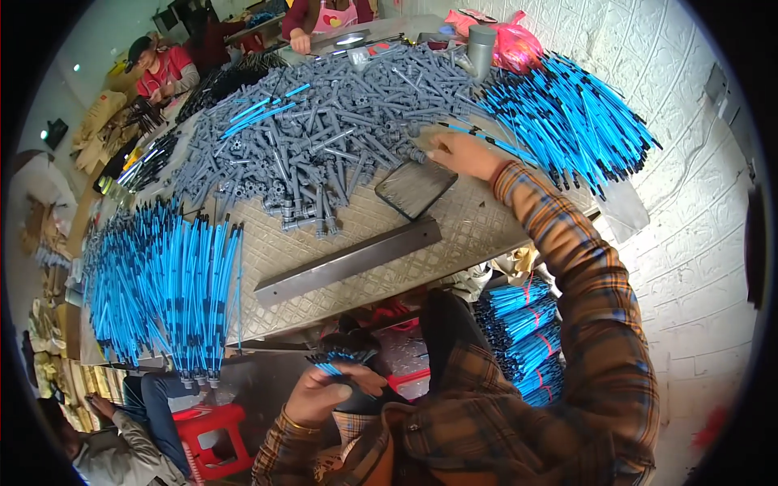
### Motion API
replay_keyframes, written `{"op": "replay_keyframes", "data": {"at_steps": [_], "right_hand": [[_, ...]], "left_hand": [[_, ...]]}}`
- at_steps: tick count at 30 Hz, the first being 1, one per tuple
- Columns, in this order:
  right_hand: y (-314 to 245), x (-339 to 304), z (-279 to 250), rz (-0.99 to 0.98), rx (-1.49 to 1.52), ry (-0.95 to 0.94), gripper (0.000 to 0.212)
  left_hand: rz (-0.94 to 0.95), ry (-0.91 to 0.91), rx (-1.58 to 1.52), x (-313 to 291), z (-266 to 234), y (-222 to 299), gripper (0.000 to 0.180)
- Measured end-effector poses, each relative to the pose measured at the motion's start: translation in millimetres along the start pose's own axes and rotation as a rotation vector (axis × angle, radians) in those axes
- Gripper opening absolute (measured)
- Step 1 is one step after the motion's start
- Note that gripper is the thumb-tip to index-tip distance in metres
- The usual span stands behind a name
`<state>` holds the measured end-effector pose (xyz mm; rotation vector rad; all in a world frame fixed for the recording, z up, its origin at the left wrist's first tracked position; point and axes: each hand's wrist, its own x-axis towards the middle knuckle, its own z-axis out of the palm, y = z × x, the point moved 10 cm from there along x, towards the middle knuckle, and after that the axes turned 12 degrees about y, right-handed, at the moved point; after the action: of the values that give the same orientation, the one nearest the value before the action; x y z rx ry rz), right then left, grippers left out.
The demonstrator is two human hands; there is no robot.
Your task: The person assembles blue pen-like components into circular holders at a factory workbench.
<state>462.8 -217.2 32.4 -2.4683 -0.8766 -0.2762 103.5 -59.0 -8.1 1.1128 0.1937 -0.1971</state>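
Note:
Low in front of my lap, my left hand (324, 390) is closed around a bunch of thin blue rods with black ends (331, 366), seen nearly end-on. My right hand (463, 154) reaches over the table to the right edge of a large heap of grey plastic parts (324, 121). Its fingers are bent together beside a grey part; what they hold, if anything, is too small to tell. A blue rod with a black tip (486, 138) lies just beyond that hand. Below the hand is a dark, flat rectangular pad (416, 189).
A dark metal bar (348, 263) lies along the table's (454, 259) near edge. Blue rods are heaped at left (162, 283) and right (575, 121). Bundled rods (523, 332) stand under the table. A red stool (212, 441) and a seated person are at lower left; other people work at the back.

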Motion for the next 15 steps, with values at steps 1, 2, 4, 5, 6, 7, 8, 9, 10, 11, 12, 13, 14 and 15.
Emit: {"op": "replay_keyframes", "data": {"at_steps": [1, 2, 4, 5, 6, 7, 8, 9, 10, 11, 12, 13, 14, 15], "right_hand": [[-2, 4, 3, -0.005, 0.006, 0.007, 0.056], [-5, 8, 6, -0.016, -0.045, 0.026, 0.054], [-12, 14, 12, -0.035, -0.144, 0.057, 0.053], [-13, 18, 14, -0.037, -0.138, 0.060, 0.053], [-9, 24, 20, -0.021, -0.199, 0.014, 0.053], [-6, 29, 26, -0.005, -0.260, -0.033, 0.054], [-5, 33, 32, 0.007, -0.323, -0.082, 0.055], [-7, 36, 33, 0.001, -0.322, -0.086, 0.055], [-9, 38, 30, 0.030, -0.307, -0.092, 0.052], [-10, 40, 26, 0.058, -0.293, -0.098, 0.049], [-12, 42, 23, 0.086, -0.280, -0.106, 0.046], [-22, 43, 21, 0.084, -0.282, -0.112, 0.046], [-38, 49, 16, 0.140, 0.013, -0.014, 0.043], [-51, 53, 11, 0.197, 0.309, 0.084, 0.040]], "left_hand": [[0.006, 0.003, 0.008, 1, 2, 0, 0.040], [0.003, 0.001, -0.005, 1, 4, -2, 0.040], [-0.010, 0.001, -0.034, 0, 5, -6, 0.041], [-0.009, 0.005, -0.029, 0, 5, -8, 0.041], [-0.002, 0.005, -0.040, 0, 5, -9, 0.041], [0.005, 0.005, -0.053, 0, 4, -10, 0.041], [0.013, 0.007, -0.068, 1, 2, -9, 0.042], [0.015, 0.013, -0.071, 1, -1, -9, 0.042], [0.009, 0.019, -0.089, 2, -4, -9, 0.042], [0.002, 0.025, -0.108, 2, -7, -9, 0.042], [-0.004, 0.032, -0.126, 3, -10, -10, 0.042], [-0.006, 0.033, -0.133, 4, -12, -11, 0.042], [0.000, 0.032, -0.134, 6, -13, -11, 0.042], [0.004, 0.031, -0.133, 8, -16, -11, 0.042]]}}
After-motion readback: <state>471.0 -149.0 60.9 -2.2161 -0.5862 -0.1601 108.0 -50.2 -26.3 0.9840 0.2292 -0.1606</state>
